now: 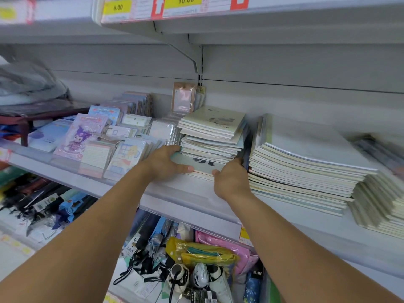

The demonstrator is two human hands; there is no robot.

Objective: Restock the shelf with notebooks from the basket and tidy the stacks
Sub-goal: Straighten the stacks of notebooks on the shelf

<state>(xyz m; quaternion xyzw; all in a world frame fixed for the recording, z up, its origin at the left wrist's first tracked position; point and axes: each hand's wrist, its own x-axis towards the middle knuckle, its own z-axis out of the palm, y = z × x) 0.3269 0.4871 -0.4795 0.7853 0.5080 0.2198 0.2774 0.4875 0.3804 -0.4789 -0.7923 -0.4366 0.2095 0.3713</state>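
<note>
Notebook stack [211, 136] btwn both grips: left hand [166, 164], right hand [231, 179] seemingly clasping lower notebooks.

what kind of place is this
Most likely a stationery aisle in a shop: yellow price tags on the shelf edge above, stacked notebooks and packaged notepads on the shelf, folded umbrellas below.

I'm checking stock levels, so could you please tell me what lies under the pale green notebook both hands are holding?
Under the pale green notebook a few more thin notebooks show by their edges on the shelf. Their covers are hidden.
</note>
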